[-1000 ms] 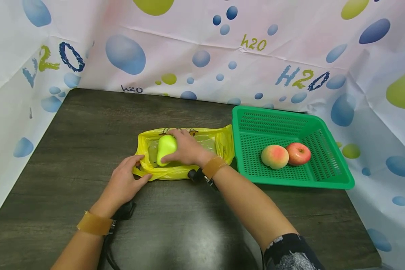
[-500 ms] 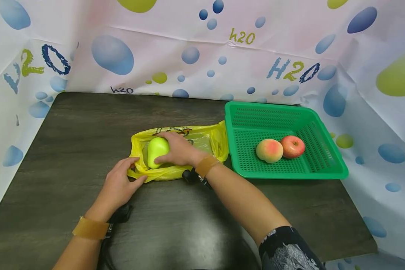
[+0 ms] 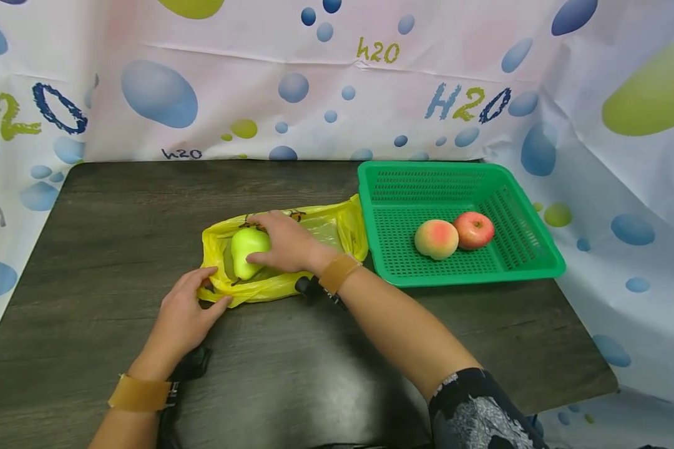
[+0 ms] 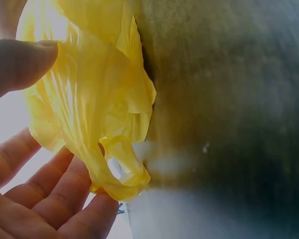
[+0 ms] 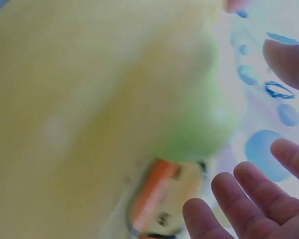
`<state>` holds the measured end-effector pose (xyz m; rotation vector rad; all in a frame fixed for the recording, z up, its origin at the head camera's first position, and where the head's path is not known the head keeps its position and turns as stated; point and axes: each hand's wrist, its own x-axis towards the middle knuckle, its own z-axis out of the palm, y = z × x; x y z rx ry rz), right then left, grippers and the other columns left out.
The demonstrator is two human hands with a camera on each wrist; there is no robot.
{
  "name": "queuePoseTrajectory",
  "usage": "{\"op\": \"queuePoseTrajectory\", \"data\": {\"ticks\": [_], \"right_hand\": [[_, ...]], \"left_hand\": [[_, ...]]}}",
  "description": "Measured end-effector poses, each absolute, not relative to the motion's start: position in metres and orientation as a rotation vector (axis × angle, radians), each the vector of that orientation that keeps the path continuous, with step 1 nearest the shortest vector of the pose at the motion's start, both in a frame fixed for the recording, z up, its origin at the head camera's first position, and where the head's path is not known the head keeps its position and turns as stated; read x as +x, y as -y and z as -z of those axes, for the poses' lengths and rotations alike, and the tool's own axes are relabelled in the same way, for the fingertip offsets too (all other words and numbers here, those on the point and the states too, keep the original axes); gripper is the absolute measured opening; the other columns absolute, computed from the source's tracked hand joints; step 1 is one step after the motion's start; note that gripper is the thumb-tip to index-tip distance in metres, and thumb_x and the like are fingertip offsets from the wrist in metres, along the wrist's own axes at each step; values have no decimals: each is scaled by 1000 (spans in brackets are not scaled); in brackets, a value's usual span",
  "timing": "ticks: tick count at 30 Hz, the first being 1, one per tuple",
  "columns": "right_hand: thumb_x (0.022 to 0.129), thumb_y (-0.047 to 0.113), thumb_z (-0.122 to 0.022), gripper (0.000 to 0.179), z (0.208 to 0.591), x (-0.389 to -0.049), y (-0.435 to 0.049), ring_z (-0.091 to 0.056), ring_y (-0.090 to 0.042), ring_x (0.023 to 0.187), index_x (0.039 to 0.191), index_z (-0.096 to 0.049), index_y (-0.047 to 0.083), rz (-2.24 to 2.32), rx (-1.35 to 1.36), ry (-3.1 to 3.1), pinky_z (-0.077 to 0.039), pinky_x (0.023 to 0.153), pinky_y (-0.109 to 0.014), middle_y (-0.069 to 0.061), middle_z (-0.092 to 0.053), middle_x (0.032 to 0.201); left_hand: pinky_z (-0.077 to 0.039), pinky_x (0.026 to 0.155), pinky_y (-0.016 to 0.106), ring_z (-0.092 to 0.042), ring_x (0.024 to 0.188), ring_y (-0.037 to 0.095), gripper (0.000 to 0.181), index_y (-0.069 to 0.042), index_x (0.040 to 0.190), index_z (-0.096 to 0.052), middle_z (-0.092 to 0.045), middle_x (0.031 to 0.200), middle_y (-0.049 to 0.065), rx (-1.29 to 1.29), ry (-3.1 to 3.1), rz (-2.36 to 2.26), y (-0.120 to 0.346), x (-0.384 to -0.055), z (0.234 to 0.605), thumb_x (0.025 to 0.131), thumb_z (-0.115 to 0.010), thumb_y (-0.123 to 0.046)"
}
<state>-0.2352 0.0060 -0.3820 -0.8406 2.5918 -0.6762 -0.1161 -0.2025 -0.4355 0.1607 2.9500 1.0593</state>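
Note:
A yellow plastic bag [image 3: 349,226] lies spread on the table, its mouth facing up. Inside its left part is a green pear [image 3: 246,254]. My left hand [image 3: 182,315] holds the bag's left end, thumb at the near edge and fingers at the side; the left wrist view shows a bunched yellow handle [image 4: 122,184] by the fingertips. Over the bag, my right hand [image 3: 286,244] reaches in from the right with fingers spread beside the pear. In the right wrist view the fingers [image 5: 239,199] stand apart from the pear, which shows blurred behind the bag's film.
Right of the bag, almost against it, stands a green perforated basket [image 3: 474,279]. A peach [image 3: 436,239] and a red apple [image 3: 474,231] lie side by side in it. A white sheet [image 3: 247,81] printed with blue and green spots hangs behind the dark wooden table [image 3: 118,218].
The head view has shifted, so everything sits further left in it. My right thumb and fingers have loosened from the pear, which lies in the bag. The left hand keeps its place at the bag.

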Motion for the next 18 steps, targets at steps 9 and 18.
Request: {"op": "queuePoseTrajectory", "data": {"ticks": [9,18], "right_hand": [[99,33,-72,73,347,-229,-29,-48,-27,139,159,-38,8,800,-893,-2593,-43,112,-38,-11,-42,159],[96,29,-76,73,334,-223,-52,-54,-25,130,157,-42,8,934,-887,-2650,-47,105,-36,-10,-47,154]], "left_hand": [[-42,100,67,-53,120,49,61,11,143,-48,-49,138,34,134,-2959,-1050,202,-117,437,95,-76,-12],[-41,101,67,-52,120,49,57,11,140,-49,-49,136,33,128,-2957,-1055,201,-118,438,95,-75,-13]]}}
